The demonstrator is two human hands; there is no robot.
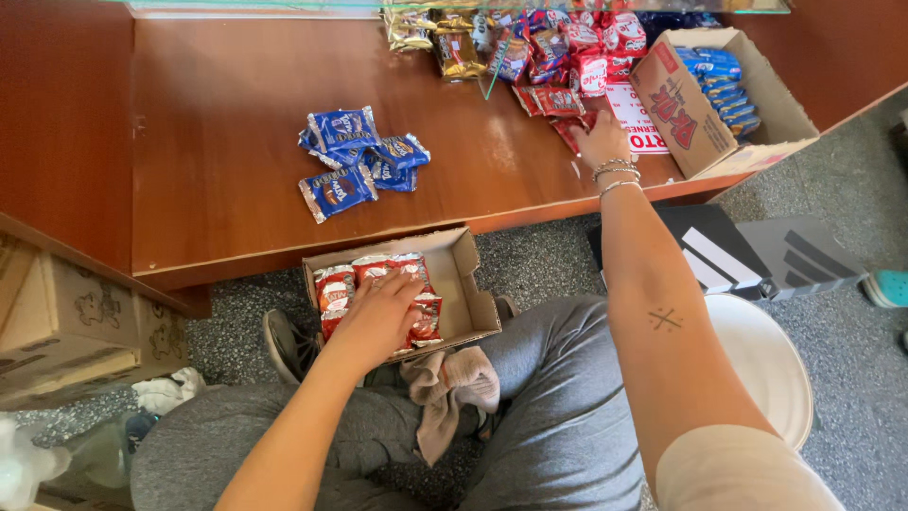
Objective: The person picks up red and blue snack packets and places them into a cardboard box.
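Seated, a person rests the left hand (378,312) flat, fingers spread, on red snack packs (416,274) in a small cardboard box (463,274) below the table's front edge (284,260). The right hand (602,140), loosely open, touches red packs (558,100) near the table's far right corner. Pinching one pack at a time would likely keep the rows tidy.

The left hand (376,317) lay flat on red packets (336,284) inside a small open box (465,274) resting near the person's lap. The right hand (600,139) reached across the wooden tabletop (227,114) and touched red packets beside a larger box (676,104) holding blue packs (724,85). A loose heap of blue packets (355,161) sat well apart, mid-tabletop.
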